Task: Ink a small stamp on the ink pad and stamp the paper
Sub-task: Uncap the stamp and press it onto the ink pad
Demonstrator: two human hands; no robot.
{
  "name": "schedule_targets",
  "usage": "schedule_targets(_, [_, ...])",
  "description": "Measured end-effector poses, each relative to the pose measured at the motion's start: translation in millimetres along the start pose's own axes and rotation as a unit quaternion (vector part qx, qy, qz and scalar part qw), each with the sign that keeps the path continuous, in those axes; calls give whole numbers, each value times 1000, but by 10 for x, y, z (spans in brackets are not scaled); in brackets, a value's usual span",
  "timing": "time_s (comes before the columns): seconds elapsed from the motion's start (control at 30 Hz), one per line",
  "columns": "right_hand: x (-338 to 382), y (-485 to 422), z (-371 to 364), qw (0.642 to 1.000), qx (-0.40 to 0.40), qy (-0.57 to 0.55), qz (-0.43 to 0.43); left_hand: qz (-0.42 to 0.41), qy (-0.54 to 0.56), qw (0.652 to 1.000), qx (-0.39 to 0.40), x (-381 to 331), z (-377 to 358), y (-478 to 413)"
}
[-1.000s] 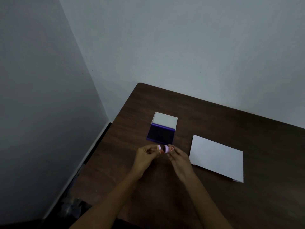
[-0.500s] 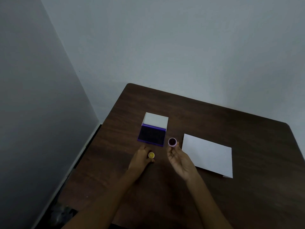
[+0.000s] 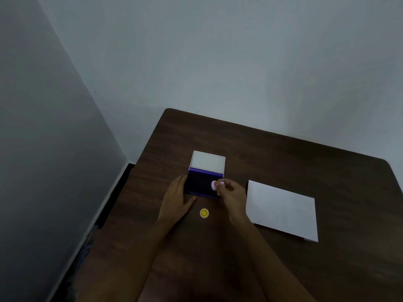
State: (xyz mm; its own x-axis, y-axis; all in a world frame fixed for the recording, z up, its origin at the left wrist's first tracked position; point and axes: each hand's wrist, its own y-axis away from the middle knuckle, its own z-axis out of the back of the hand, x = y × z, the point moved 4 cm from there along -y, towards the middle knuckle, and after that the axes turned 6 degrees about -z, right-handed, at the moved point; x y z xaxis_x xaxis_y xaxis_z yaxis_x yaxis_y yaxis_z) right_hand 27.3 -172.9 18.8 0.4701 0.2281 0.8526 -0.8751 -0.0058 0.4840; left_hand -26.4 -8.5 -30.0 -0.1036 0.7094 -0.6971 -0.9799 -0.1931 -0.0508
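Inking step: right hand (image 3: 231, 191) pinches the stamp (image 3: 214, 185) over the ink pad (image 3: 201, 184); left hand (image 3: 177, 196), open and empty, braces the pad's edge. Press squarely, lightly, then lift straight.

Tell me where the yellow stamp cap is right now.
In the head view, the yellow cap lies flat on the table, near the ink pad, between the left hand and right hand, touching neither.
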Motion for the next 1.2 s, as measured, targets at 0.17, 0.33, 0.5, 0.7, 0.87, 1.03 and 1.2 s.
schedule_targets(0.17, [155,-164,-331,977,-1,174,123,-30,-67,997,13,98,-100,-61])
schedule_targets(0.33, [179,-272,-573,937,48,300,175,-34,-112,993,16,158,-149,-98])
schedule_targets(0.5, [115,-308,-704,922,77,341,169,-44,-127,991,16,169,-168,-79])
schedule_targets(0.7, [96,-327,-746,922,70,348,155,-46,-128,990,17,157,-159,-79])
schedule_targets(0.87, [94,-335,-745,925,74,342,146,-44,-126,991,21,160,-168,-88])
schedule_targets(1.03, [82,-319,-752,932,73,329,133,-45,-131,990,22,183,-178,-90])
schedule_targets(1.2, [102,-312,-746,936,73,320,124,-36,-133,990,23,186,-179,-90])
